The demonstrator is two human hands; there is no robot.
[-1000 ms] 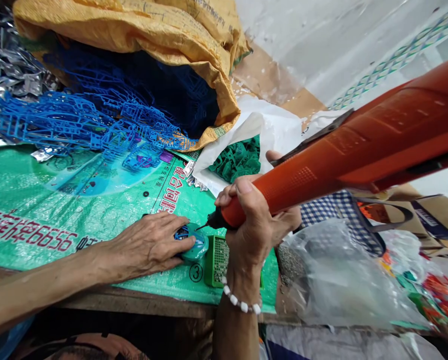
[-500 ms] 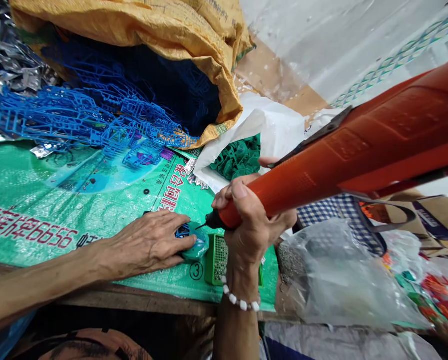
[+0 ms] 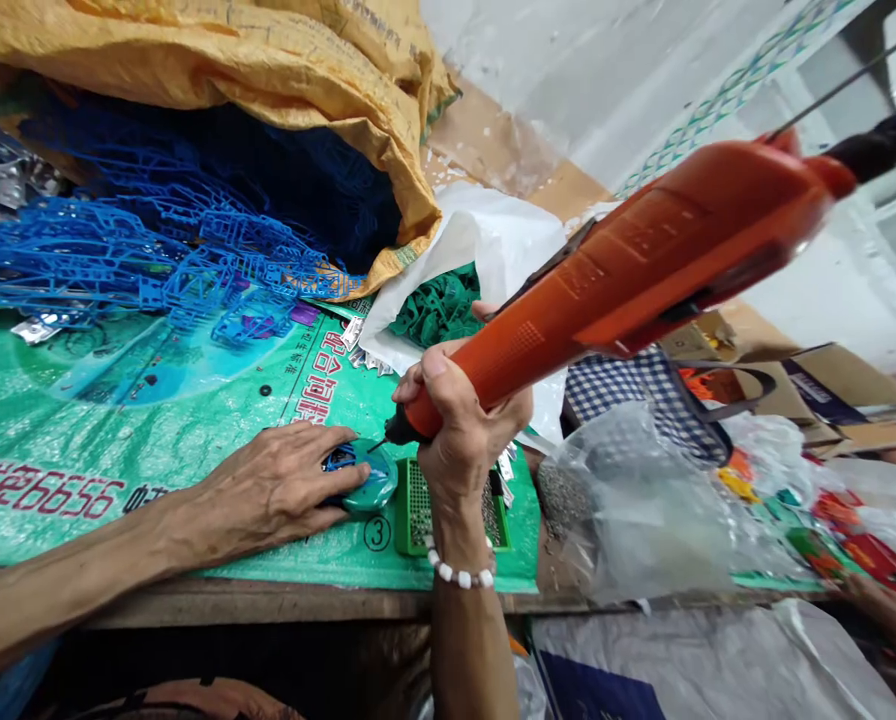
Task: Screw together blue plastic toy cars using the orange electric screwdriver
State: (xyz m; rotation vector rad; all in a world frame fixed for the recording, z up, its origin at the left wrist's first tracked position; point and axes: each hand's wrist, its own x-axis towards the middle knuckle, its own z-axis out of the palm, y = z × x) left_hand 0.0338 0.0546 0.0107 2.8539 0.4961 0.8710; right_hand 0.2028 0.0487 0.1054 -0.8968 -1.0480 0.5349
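Note:
My left hand (image 3: 290,485) lies over a glossy teal plastic shell (image 3: 375,484) on the green sheet, fingers curled round it and pressing it down. A small blue openwork part shows between the fingers. In my right hand (image 3: 467,425) is an orange electric screwdriver (image 3: 583,270), gripped near its nose and slanting up to the right. Its thin bit points down at the shell's upper edge; whether it touches I cannot tell. Just right of the shell, partly behind my right wrist, sits a green tray (image 3: 416,500) with a grid of small metal pieces.
A yellow woven sack (image 3: 328,90) spills blue plastic frames (image 3: 95,255) at the upper left. Behind my right hand, a white bag (image 3: 519,225) holds green parts (image 3: 437,305). To the right are a clear plastic bag (image 3: 628,520), a checked bag (image 3: 620,390) and another person's arm (image 3: 887,610).
The view has shifted right, showing more of the screwdriver's rear end and cable. The screwdriver's bit stays close to the shell, and my left hand keeps its hold.

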